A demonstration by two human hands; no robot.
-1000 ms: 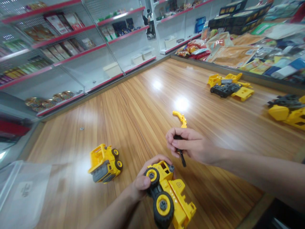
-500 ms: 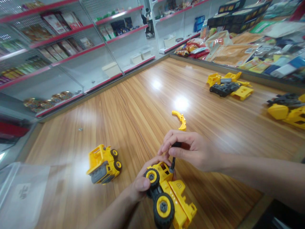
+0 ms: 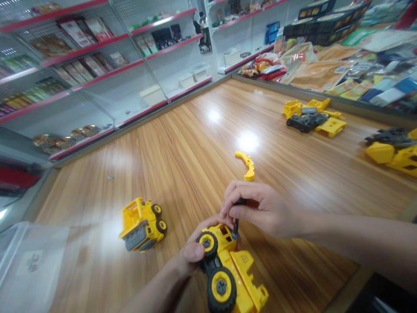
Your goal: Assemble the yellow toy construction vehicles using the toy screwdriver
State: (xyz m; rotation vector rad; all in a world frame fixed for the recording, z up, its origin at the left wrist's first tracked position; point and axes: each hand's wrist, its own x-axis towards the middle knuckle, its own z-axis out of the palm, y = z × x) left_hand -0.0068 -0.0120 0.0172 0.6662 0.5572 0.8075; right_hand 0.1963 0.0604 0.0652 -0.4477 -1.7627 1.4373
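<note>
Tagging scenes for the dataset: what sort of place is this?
Likely a shop, or a room set up like one: red-edged shelves hold packaged goods, and bagged products lie heaped beyond the wood-grain table.

Screwdriver handle (image 3: 240, 201) partly hidden; clear box (image 3: 48, 278) cut by left edge; grey bit (image 3: 110, 177) unidentifiably small.

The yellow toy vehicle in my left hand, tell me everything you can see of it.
The toy vehicle looks like hard yellow plastic, with window-like openings and a dark chassis. Two chunky black wheels with yellow hubs and grey cross-slotted centres face the camera, so it is tipped sideways. Your left hand grips its far end over the wooden table; whether it rests there is unclear. The dark screwdriver in your right hand appears to meet a grey screw-like piece at that end.
</note>
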